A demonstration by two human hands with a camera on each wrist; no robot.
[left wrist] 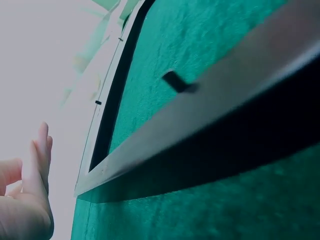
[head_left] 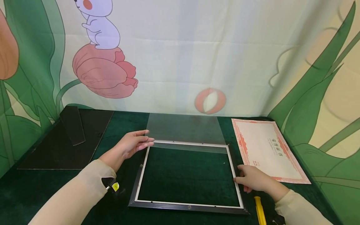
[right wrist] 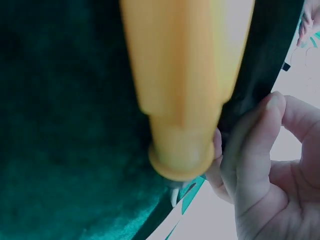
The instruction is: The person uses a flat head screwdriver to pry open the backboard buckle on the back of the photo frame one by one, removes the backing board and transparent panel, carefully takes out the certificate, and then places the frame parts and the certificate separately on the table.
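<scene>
A black picture frame with a silver-white inner edge lies on dark green cloth, and small dark tabs stick out along its inside. Across its far side lies a clear sheet, reaching back toward the curtain. My left hand is at the far left corner, fingers extended beside the sheet's edge. On the right side of the frame, my right hand pinches the bar between thumb and fingers. A yellow-handled screwdriver lies just nearer than that hand; its handle fills the middle of the right wrist view.
A black backing board with a fold-out stand lies at the far left. Behind my right hand is a red-bordered certificate. A printed curtain hangs along the back of the table.
</scene>
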